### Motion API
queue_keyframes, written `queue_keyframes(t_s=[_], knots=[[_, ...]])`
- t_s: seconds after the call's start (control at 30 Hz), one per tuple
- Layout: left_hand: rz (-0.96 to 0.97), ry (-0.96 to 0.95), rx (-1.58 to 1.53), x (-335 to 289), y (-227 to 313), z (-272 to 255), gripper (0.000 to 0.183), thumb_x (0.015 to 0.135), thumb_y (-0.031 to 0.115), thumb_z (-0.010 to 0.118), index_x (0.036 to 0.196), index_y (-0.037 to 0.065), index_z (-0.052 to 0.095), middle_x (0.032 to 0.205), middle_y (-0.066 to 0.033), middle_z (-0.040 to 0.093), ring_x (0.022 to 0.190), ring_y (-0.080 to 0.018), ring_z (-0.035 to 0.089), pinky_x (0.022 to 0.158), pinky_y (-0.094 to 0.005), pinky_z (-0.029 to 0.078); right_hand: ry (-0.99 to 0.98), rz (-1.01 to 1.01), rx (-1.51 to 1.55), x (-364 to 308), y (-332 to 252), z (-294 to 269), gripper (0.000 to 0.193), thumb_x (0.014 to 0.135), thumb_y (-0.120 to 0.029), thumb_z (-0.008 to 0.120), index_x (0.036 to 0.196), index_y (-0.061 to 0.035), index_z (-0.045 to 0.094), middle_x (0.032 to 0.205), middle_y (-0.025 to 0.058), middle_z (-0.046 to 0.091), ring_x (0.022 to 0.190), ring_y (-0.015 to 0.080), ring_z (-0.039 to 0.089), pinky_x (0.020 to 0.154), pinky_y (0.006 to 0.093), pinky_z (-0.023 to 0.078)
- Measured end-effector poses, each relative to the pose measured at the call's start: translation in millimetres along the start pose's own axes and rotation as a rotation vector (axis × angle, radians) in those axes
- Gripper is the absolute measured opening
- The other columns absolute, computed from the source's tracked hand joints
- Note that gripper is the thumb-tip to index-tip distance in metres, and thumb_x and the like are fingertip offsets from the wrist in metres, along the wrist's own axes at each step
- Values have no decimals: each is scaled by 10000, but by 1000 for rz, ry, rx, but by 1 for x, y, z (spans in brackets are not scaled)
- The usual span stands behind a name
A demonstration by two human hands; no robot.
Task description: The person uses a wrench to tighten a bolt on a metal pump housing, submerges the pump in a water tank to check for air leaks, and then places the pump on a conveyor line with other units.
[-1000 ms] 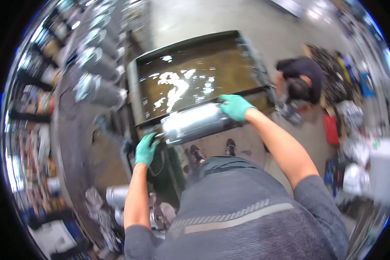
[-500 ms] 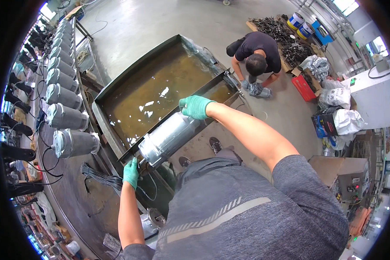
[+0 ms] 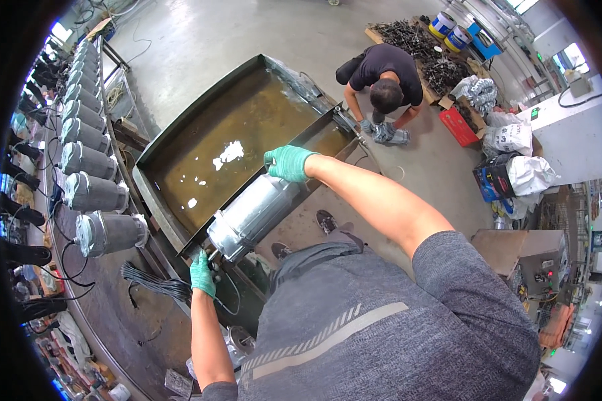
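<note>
A silver cylindrical electric motor [image 3: 254,217] lies slantwise along the near rim of a metal tank [image 3: 147,190] holding brownish liquid. My right hand [image 3: 289,164], in a green glove, is curled over the motor's far right end. Beside its lower left end is my left hand [image 3: 203,274], also green-gloved, with its fingers closed near a small metal fitting. What those fingers hold is partly hidden. Under my left forearm, another motor [image 3: 237,342] shows in part.
Several grey motors [image 3: 110,234] stand in a row along the left bench, with a coil of black cable [image 3: 157,284] nearby. Beyond the tank, a person [image 3: 388,80] crouches with hands on a metal part [image 3: 391,135]. A red box [image 3: 458,125] and white sacks [image 3: 532,175] lie at right.
The whole view has shifted slightly. Both hands keep about the same places at the motor's ends, and the bright reflections on the liquid have changed shape.
</note>
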State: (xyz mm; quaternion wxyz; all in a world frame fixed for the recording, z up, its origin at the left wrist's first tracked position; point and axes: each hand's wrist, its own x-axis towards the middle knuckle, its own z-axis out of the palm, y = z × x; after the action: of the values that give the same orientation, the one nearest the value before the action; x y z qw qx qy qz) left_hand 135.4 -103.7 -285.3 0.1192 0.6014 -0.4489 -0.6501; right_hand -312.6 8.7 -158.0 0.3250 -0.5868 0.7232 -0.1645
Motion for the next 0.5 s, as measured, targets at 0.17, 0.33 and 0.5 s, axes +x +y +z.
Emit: queue_keyframes(t_s=[0.17,0.33,0.5], knots=[[775,-30,457,-42,8,13,333,1004,223,665,1289,58,615,1132,-48,650,942,-135,616,819,-271,522,-13,53,30,-2,6,-2,310,900,-281,580,1087,-63,695,987,192,740,927,374,705,839,442,543],[327,-37,374,-23,12,-7,367,1029,364,637,1202,47,697,778,-7,681,678,-129,606,628,-262,499,3,19,9,2,2,2,307,898,-279,583,1082,-62,697,989,187,743,923,362,709,833,433,546],[-300,-39,-54,-4,14,-7,449,1036,488,576,1261,112,674,812,17,679,678,-77,579,598,-240,493,-17,24,24,0,-3,-2,309,897,-286,589,1078,-60,696,987,184,745,921,360,712,831,432,547]])
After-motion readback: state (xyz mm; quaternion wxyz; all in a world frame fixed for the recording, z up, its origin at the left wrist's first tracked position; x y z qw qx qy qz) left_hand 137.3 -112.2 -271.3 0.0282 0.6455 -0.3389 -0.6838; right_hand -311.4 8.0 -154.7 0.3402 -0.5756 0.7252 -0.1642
